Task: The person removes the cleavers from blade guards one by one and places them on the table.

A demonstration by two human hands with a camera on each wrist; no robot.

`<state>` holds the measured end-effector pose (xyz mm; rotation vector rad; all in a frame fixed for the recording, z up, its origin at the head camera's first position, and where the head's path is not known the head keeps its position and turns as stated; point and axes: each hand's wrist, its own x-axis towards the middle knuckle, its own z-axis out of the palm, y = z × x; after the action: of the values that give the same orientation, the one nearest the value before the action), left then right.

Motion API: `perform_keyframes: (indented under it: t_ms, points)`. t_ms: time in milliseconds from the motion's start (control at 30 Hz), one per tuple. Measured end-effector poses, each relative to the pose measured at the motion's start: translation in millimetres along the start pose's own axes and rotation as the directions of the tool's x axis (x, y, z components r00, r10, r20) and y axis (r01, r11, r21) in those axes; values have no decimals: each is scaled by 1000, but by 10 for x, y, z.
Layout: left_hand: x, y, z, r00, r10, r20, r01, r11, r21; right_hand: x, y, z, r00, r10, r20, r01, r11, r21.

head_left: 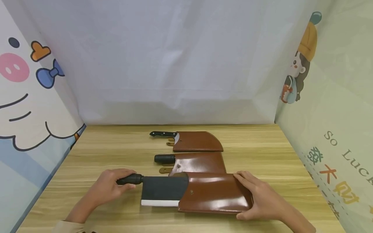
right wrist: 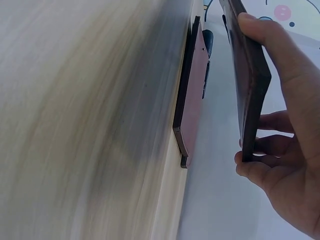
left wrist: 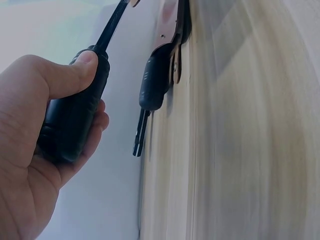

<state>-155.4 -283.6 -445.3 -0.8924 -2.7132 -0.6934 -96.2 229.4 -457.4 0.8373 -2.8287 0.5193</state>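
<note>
My left hand [head_left: 109, 186] grips the black handle [left wrist: 75, 110] of a cleaver [head_left: 163, 188], its thumb lying along the handle in the left wrist view. The cleaver has a dark blade with a pale lower edge, and the front part of that blade is hidden inside a brown leather sheath [head_left: 215, 193]. Around the sheath's far right end, my right hand [head_left: 260, 197] holds on with thumb and fingers on opposite edges. Both wrist views show the cleaver and sheath [right wrist: 253, 85] raised above the wooden table [right wrist: 75, 125].
Behind the held cleaver lies a second cleaver in a brown sheath [head_left: 201, 161], partly covered in the head view. Farther back is a third sheathed cleaver with a riveted black handle [head_left: 163, 134]. A white backdrop [head_left: 180, 64] and printed side panels [head_left: 329, 129] enclose the table.
</note>
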Motion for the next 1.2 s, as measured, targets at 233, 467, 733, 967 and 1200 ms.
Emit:
perform_keyframes:
  t_ms: [233, 467, 733, 967, 1200]
  points:
    - [-26, -26, -60, 1000, -5, -11, 5, 1000, 0, -39, 54, -37, 1000, 8, -8, -8, 1000, 6]
    - [-44, -78, -87, 999, 17, -29, -17, 1000, -13, -67, 96, -64, 1000, 13, -2, -13, 1000, 6]
    - [-81, -100, -129, 999, 13, -30, -13, 1000, -1, -120, 139, -66, 1000, 19, -10, -19, 1000, -1]
    - [-126, -122, -178, 999, 10, -36, -10, 1000, 1, -166, 193, -92, 999, 44, 11, -44, 999, 15]
    - [-189, -159, -207, 998, 31, -45, -31, 999, 14, -221, 223, -123, 999, 49, 7, -49, 999, 16]
